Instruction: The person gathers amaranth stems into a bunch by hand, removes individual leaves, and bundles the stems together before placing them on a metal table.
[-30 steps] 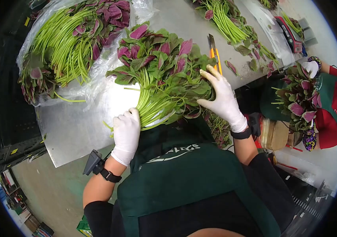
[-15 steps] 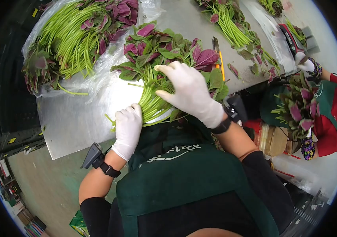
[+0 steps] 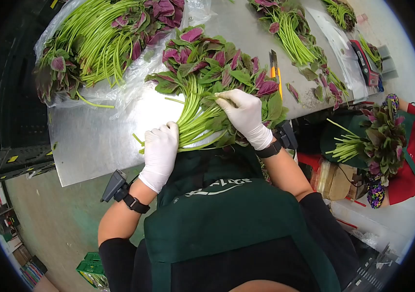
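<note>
My left hand (image 3: 161,150), in a white glove, is closed around the lower stems of a bunch of leafy greens (image 3: 190,117) near the table's front edge. The bunch has light green stems and purple and green leaves that fan away from me. On its right side, my right hand (image 3: 241,108), also gloved, has thumb and forefinger pinched together at a green leaf among the stems.
A large pile of greens (image 3: 103,41) lies on clear plastic at the back left of the metal table (image 3: 86,146). An orange cutter (image 3: 275,73) lies behind the bunch. Another bunch (image 3: 292,36) is farther back. At right, a co-worker (image 3: 407,160) holds greens; a red device (image 3: 365,63) is nearby.
My right hand has gone from spread fingers above the bunch to a pinch at a leaf. My left hand keeps its hold. The co-worker's bunch has turned, and their upper hand has left the red device.
</note>
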The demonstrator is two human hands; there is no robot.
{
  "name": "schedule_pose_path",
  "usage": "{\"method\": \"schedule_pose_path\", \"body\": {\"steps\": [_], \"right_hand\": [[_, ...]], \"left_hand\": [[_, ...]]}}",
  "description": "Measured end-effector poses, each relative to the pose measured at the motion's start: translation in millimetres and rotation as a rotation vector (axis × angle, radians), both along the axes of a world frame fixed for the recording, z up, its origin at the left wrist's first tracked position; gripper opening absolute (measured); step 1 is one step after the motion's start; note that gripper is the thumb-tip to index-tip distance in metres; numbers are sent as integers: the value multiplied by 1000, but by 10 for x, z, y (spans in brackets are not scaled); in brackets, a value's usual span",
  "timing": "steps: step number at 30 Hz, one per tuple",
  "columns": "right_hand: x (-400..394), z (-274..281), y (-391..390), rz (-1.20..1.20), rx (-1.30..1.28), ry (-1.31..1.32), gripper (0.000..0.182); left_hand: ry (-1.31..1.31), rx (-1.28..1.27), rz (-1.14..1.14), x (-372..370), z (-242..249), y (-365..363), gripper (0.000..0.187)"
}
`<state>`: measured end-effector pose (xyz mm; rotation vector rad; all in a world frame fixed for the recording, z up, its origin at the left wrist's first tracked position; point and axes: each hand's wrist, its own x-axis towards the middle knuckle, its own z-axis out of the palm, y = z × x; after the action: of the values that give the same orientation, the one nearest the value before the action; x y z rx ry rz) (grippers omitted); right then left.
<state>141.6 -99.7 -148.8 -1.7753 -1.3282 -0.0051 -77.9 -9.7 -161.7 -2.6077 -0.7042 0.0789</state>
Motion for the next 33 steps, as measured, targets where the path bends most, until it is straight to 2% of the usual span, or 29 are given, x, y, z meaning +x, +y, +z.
{"method": "schedule_pose_path", "body": {"steps": [4, 15, 18, 21, 22, 24, 27, 29, 30, 31, 33], "right_hand": [[-27, 97, -18, -113, -26, 243, 14], [190, 408, -144, -296, 77, 241, 12], [432, 605, -400, -455, 140, 173, 14], [863, 997, -935, -587, 243, 367, 17], [1070, 1030, -1213, -474, 369, 547, 23], [1193, 1234, -1603, -420, 406, 671, 23], [1502, 1127, -2389, -421, 81, 670, 19], [1419, 1038, -2570, -606, -229, 545, 17], [1364, 967, -2574, -536, -391, 286, 18], [1307, 905, -2557, -523, -616, 258, 19], [1027, 800, -2374, -615, -1082, -332, 22]], "left_hand": [[-19, -7, -11, -17, -16, 11, 20], [-28, -36, -17, -6, -3, 4, 18], [-36, -54, -13, -23, -24, 5, 18], [-14, -43, -10, -25, -23, -1, 19], [-12, -45, -9, -26, -22, -4, 20], [-12, -49, -10, -19, -24, -1, 20], [15, -3, -20, -26, -68, 0, 20], [20, 6, -22, -26, -78, -3, 20], [23, 12, -22, -25, -80, -3, 20], [19, 9, -24, -25, -86, -3, 20], [14, 8, -32, -31, -97, -1, 20]]}}
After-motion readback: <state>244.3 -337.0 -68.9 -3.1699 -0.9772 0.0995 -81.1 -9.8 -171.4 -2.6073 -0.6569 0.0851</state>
